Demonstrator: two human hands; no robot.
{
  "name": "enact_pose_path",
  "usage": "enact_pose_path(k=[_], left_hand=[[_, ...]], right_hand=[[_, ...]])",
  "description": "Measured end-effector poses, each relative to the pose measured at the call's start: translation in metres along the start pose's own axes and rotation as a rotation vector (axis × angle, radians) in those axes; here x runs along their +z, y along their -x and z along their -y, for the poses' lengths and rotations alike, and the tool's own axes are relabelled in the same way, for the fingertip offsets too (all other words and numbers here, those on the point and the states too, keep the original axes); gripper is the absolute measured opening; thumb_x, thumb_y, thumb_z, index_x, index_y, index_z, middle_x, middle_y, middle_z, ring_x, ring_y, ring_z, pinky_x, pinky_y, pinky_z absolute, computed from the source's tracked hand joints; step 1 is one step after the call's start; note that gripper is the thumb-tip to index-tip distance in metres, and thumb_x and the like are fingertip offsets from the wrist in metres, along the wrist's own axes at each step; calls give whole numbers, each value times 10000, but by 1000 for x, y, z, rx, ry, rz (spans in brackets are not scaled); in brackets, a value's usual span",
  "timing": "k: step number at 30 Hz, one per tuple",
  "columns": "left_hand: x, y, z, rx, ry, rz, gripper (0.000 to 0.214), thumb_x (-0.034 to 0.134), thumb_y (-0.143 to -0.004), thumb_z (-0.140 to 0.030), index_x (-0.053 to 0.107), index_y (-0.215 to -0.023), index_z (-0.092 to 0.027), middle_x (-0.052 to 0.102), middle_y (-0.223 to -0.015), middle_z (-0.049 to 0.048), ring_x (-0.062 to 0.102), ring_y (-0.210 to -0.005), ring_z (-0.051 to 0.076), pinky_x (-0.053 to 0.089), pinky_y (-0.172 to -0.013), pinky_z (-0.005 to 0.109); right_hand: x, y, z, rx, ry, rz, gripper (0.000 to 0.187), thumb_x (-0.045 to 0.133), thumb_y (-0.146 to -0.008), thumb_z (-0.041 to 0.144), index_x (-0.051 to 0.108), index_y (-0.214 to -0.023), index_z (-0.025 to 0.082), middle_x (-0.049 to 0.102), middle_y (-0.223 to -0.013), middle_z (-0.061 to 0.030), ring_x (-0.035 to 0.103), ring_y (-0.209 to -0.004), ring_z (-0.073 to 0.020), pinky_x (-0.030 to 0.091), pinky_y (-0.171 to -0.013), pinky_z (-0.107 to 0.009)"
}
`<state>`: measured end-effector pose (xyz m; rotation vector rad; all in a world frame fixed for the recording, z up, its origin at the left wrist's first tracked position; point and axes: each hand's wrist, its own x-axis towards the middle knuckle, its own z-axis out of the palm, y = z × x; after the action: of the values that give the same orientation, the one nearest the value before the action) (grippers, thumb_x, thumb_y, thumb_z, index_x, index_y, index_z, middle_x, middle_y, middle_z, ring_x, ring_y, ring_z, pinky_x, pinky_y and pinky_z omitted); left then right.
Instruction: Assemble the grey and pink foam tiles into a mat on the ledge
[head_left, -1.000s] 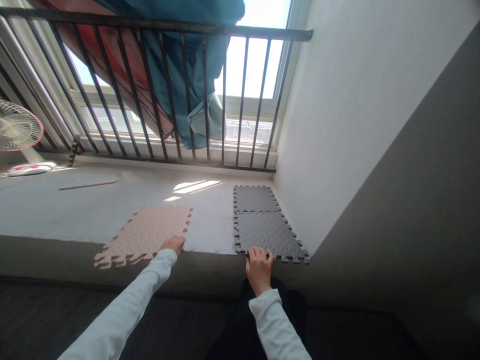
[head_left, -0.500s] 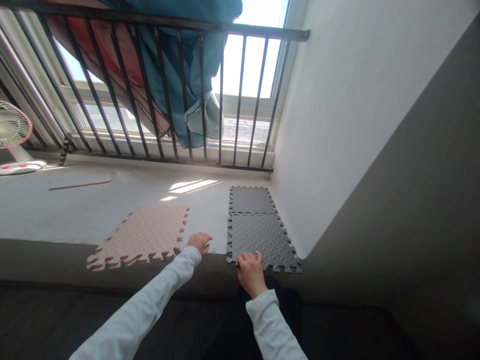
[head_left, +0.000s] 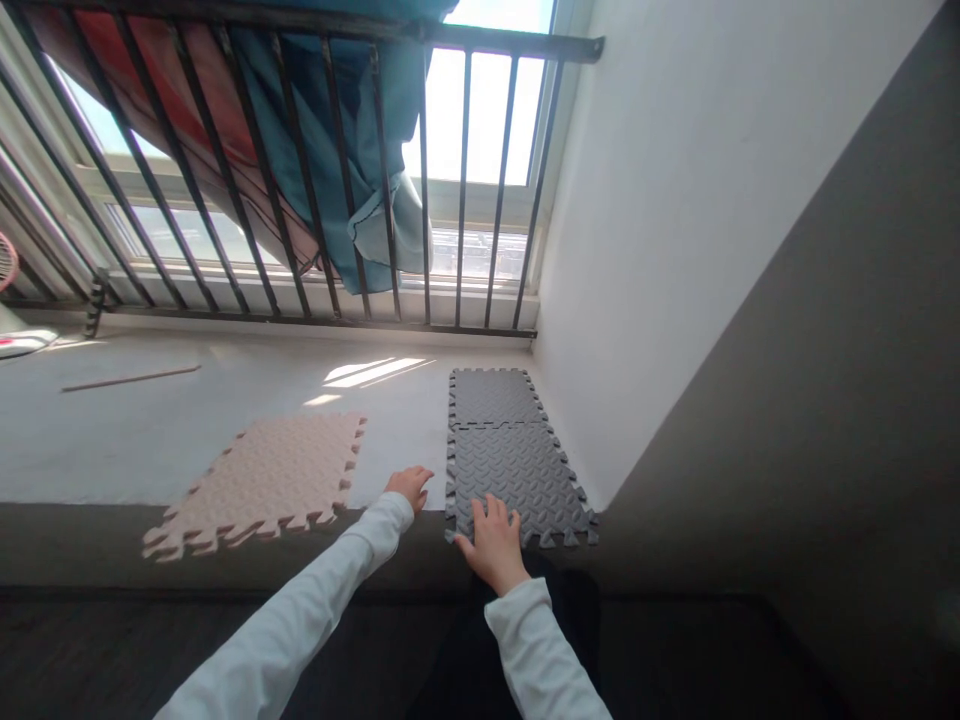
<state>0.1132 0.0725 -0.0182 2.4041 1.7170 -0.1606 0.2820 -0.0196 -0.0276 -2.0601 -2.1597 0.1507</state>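
Two dark grey foam mat tiles are joined edge to edge along the right wall: a far tile [head_left: 496, 396] and a near tile [head_left: 517, 475]. My right hand [head_left: 493, 540] lies at the near tile's front left corner, fingers spread over its textured top. Between the grey tiles and a pink foam mat tile [head_left: 277, 465] is my left hand [head_left: 411, 484], low over the ledge, its fingers stretched out and holding nothing. The pink tile lies apart to the left, its toothed front edge jutting past the ledge's edge.
A pale ledge [head_left: 247, 385] runs below the window, with a thin stick [head_left: 131, 378] on its left part. Black railing [head_left: 337, 180] and hanging blue cloth [head_left: 300, 120] stand behind. At far left is part of a fan [head_left: 7, 262]. A white wall [head_left: 660, 200] bounds the right.
My right hand's fingers have gone from curled at the front edge to spread on top of the near grey tile. My left hand has shifted slightly right. The view has turned a little right.
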Motion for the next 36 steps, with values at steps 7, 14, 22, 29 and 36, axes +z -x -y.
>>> enact_pose_path(k=[7, 14, 22, 29, 36], left_hand=[[-6, -36, 4, -86, -49, 21, 392, 437, -756, -184, 504, -1137, -246, 513, -1217, 59, 480, -1103, 198, 416, -882, 355], [-12, -87, 0, -125, -47, 19, 361, 380, -788, -155, 529, -1108, -233, 515, -1217, 72, 459, -1122, 205, 425, -878, 377], [-7, -155, -7, -159, -26, 30, 370, 352, -817, -175, 479, -1147, -282, 462, -1291, 32, 383, -1197, 180, 424, -881, 347], [-2, -187, -11, -149, -47, 23, 320, 329, -811, -123, 532, -1030, -239, 535, -1185, 67, 408, -1164, 178, 427, -848, 338], [-14, -195, -13, -85, -106, 0, 246, 456, -764, -159, 509, -1000, -205, 559, -1121, 105, 430, -1129, 211, 410, -831, 364]], right_hand=[[-14, -48, -32, 393, 98, 125, 727, 496, -736, 532, 270, -1344, 203, 241, -1367, -256, 200, -1241, -413, 115, -896, -640], [-27, -76, -55, 412, 120, 440, 858, 592, -560, 652, 312, -1308, 338, 327, -1328, -243, 307, -1168, -468, 122, -799, -708], [-27, -84, -55, 326, 180, 467, 901, 603, -524, 665, 326, -1308, 318, 462, -1237, -222, 367, -1135, -455, 192, -810, -669], [-25, -88, -53, 330, 195, 480, 953, 615, -493, 676, 312, -1316, 304, 472, -1231, -219, 368, -1148, -436, 230, -825, -635], [-21, -87, -54, 328, 161, 466, 952, 613, -499, 679, 310, -1318, 299, 482, -1223, -216, 329, -1174, -438, 196, -839, -645]])
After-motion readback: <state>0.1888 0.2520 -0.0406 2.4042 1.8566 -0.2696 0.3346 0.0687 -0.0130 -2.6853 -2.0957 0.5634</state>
